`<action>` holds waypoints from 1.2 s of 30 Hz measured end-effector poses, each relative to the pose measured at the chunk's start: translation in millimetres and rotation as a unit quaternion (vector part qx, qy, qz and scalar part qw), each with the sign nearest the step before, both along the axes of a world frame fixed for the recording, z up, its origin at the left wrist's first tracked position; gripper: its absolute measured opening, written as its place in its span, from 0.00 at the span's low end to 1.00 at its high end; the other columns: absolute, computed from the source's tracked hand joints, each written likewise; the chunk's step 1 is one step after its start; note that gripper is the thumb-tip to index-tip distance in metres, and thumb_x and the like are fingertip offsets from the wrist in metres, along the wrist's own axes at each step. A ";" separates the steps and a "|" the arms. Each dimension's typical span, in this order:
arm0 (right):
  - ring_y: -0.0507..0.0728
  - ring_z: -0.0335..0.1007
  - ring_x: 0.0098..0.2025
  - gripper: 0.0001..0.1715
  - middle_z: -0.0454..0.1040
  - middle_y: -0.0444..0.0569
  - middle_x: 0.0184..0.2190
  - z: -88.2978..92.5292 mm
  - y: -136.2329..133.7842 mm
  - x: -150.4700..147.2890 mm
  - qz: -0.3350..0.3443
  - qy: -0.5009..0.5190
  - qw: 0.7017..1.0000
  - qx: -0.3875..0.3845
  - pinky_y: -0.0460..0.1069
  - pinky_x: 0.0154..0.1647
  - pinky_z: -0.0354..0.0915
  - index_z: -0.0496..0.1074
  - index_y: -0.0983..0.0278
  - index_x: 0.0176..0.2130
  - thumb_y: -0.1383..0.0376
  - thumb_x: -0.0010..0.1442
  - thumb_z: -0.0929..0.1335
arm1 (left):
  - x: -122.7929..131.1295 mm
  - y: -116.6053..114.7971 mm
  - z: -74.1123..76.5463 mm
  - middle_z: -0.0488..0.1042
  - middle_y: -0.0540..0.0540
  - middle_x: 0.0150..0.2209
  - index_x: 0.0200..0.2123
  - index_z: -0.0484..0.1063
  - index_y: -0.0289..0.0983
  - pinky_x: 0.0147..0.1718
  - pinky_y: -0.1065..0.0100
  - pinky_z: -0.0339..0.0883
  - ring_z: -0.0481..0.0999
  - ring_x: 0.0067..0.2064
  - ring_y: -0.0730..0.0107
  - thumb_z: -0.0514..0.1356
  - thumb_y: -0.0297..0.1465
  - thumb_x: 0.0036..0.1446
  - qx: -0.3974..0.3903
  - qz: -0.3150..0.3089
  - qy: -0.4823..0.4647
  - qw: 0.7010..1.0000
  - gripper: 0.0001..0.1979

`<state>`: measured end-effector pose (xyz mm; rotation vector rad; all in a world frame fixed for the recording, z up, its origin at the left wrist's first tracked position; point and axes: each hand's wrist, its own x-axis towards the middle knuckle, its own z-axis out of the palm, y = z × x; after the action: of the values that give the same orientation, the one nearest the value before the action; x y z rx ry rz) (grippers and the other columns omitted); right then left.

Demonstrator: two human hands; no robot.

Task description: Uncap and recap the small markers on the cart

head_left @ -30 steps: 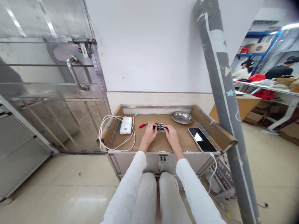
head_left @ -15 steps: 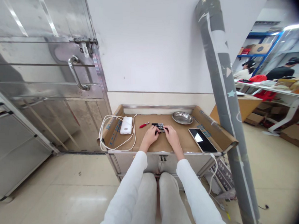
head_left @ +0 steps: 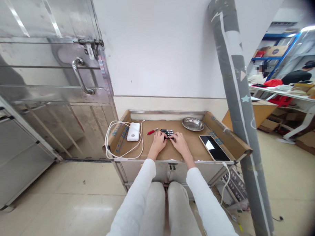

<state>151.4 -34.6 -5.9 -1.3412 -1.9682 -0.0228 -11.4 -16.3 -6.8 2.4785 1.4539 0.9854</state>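
Note:
Several black pens (head_left: 166, 131) lie side by side on the brown paper of the cabinet top (head_left: 148, 149). Just in front of them, my left hand (head_left: 159, 142) pinches the left end of a black pen. The fingers of my right hand (head_left: 179, 142) close on that pen's right end. Both hands rest low over the paper, partly hiding the nearest pen. To the left of the pens lies a small red tool (head_left: 152, 131) with a metal tip.
A white power bank (head_left: 133, 132) with a looped white cable lies at the left. A round metal dish (head_left: 192, 124) sits at the back right, a phone (head_left: 214, 148) at the front right. A tall grey roll (head_left: 239, 94) leans beside the cabinet. People sit far right.
My right hand has moved slightly left and nearer to my left hand. The fingertips of both hands are now lower, at the near side of the pen row.

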 end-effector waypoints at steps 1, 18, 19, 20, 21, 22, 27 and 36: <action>0.60 0.62 0.42 0.11 0.68 0.52 0.37 0.2 -0.1 -0.4 0.000 -0.003 1.000 0.000 0.54 0.47 0.62 0.73 0.60 0.37 0.65 0.60 0.62 | -0.1 0.1 -0.2 0.65 0.43 0.42 0.38 0.66 0.38 0.48 0.57 0.60 0.64 0.47 0.59 0.54 0.25 0.57 0.001 -0.001 0.000 1.000 0.06; 0.62 0.61 0.42 0.17 0.68 0.58 0.39 -12.9 12.7 2.8 -0.126 -0.031 0.991 0.037 0.56 0.45 0.60 0.70 0.68 0.45 0.67 0.62 0.58 | 0.9 3.2 -5.7 0.66 0.43 0.41 0.37 0.66 0.39 0.48 0.56 0.60 0.65 0.45 0.60 0.53 0.24 0.56 0.008 0.012 -0.014 1.000 0.07; 0.62 0.61 0.42 0.17 0.68 0.58 0.39 -13.6 13.2 2.4 -0.134 -0.036 0.990 0.033 0.56 0.45 0.60 0.70 0.68 0.45 0.66 0.62 0.58 | 0.9 3.2 -5.7 0.66 0.43 0.41 0.37 0.66 0.39 0.48 0.56 0.60 0.65 0.45 0.60 0.53 0.23 0.57 0.008 0.013 -0.011 1.000 0.07; 0.61 0.61 0.42 0.16 0.68 0.58 0.39 -14.2 13.7 2.0 -0.140 -0.040 0.989 0.030 0.55 0.44 0.60 0.70 0.67 0.44 0.66 0.62 0.58 | 1.0 3.3 -5.7 0.66 0.43 0.41 0.37 0.67 0.39 0.48 0.57 0.60 0.65 0.45 0.60 0.53 0.23 0.57 0.008 0.015 -0.008 1.000 0.07; 0.61 0.61 0.42 0.16 0.68 0.58 0.39 -14.6 14.0 1.7 -0.144 -0.043 0.988 0.027 0.55 0.44 0.60 0.71 0.67 0.44 0.66 0.62 0.58 | 0.9 3.3 -5.8 0.66 0.43 0.41 0.37 0.67 0.39 0.48 0.57 0.60 0.65 0.45 0.60 0.53 0.23 0.57 0.009 0.016 -0.006 1.000 0.07; 0.61 0.61 0.41 0.16 0.68 0.57 0.38 -15.0 14.2 1.6 -0.145 -0.045 0.988 0.023 0.55 0.44 0.60 0.71 0.66 0.43 0.66 0.62 0.58 | 0.9 3.4 -5.8 0.66 0.43 0.41 0.38 0.67 0.39 0.48 0.57 0.60 0.64 0.45 0.60 0.52 0.23 0.57 0.010 0.018 -0.005 1.000 0.07; 0.61 0.61 0.42 0.16 0.68 0.58 0.40 -15.6 14.3 2.2 -0.145 -0.056 0.988 0.002 0.55 0.44 0.59 0.72 0.65 0.43 0.65 0.63 0.58 | 0.4 4.0 -6.0 0.66 0.43 0.41 0.38 0.67 0.38 0.47 0.57 0.60 0.64 0.45 0.59 0.52 0.24 0.57 0.008 0.022 -0.004 1.000 0.07; 0.60 0.61 0.45 0.16 0.69 0.56 0.42 -8.2 8.7 0.6 -0.164 -0.084 0.982 -0.042 0.52 0.45 0.56 0.71 0.64 0.46 0.62 0.64 0.60 | 0.2 1.0 -0.6 0.67 0.43 0.42 0.38 0.67 0.38 0.48 0.59 0.59 0.64 0.46 0.60 0.52 0.24 0.58 -0.013 0.031 0.002 0.999 0.07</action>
<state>152.0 -25.9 -14.1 -1.7564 -1.8785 -0.2175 -11.2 -15.3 -7.4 2.4322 1.5432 0.9664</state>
